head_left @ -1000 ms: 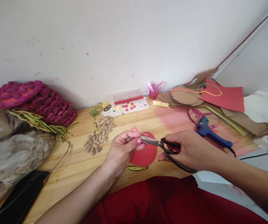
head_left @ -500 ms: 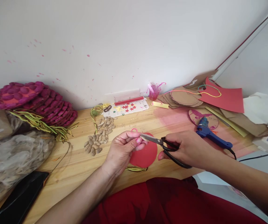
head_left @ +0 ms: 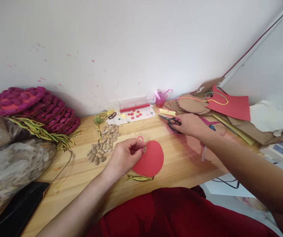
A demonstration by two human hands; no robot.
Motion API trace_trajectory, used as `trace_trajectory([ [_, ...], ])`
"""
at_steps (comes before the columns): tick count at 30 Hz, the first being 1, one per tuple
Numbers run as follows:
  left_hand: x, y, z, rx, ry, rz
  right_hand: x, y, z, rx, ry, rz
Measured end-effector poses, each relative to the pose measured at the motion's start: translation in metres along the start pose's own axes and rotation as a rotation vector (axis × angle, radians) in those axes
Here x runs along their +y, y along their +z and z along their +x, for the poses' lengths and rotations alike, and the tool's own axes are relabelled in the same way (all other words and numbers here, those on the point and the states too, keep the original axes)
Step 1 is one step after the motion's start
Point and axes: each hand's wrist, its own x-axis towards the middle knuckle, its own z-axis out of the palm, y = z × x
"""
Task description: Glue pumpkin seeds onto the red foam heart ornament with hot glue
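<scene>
My left hand [head_left: 128,154] is closed in a pinch over the left edge of a red paper disc [head_left: 151,161]. At its fingertips shows a small beige piece, probably a nut shell [head_left: 144,149]. My right hand [head_left: 189,123] is at the back right, its fingers on the black handles of the scissors [head_left: 172,124]. The scissors lie low over the tabletop, blades pointing left, just in front of a pale yellow roll [head_left: 166,112]. Below the disc, yellow-green strings [head_left: 140,178] stick out, and a small pink loop [head_left: 140,138] shows above it.
Loose nut shells [head_left: 102,148] lie left of the disc. A stack of magenta shell-covered pieces [head_left: 33,105] and a plastic bag of shells [head_left: 15,171] stand farther left. Star stickers [head_left: 134,114], a pink-stained cup [head_left: 160,98] and cardboard discs [head_left: 191,103] line the wall.
My right hand has carried the scissors away from my left hand, toward the back right and down to the table. The left hand stays near the disc, still pinching. The blue glue gun is now mostly hidden.
</scene>
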Motion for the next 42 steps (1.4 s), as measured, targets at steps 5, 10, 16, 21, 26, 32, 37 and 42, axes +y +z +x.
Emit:
trace_trajectory([
  [5,-0.008,-0.013,0.006,-0.200,-0.110,0.203,0.003,0.007,0.007,0.001,-0.006,-0.017],
  [10,-0.004,-0.027,0.009,-0.115,0.005,0.522,0.004,0.006,-0.006,0.078,-0.058,-0.007],
  [16,0.003,-0.038,0.009,-0.198,0.230,0.652,-0.004,0.004,-0.050,0.236,-0.227,0.258],
  [21,-0.005,-0.037,0.010,-0.362,0.349,0.759,-0.007,0.002,-0.093,0.298,-0.253,0.427],
  [26,-0.005,-0.033,0.008,-0.261,0.314,0.852,0.026,0.000,-0.120,0.453,0.107,0.415],
  [32,0.008,-0.036,0.008,-0.123,0.205,0.956,0.090,0.008,-0.140,0.245,0.541,0.315],
  [37,0.009,-0.042,0.006,-0.275,0.160,0.854,0.117,0.025,-0.144,0.046,0.562,0.302],
  [42,0.003,-0.040,0.006,-0.338,0.265,0.856,0.107,0.030,-0.137,0.039,0.506,0.352],
])
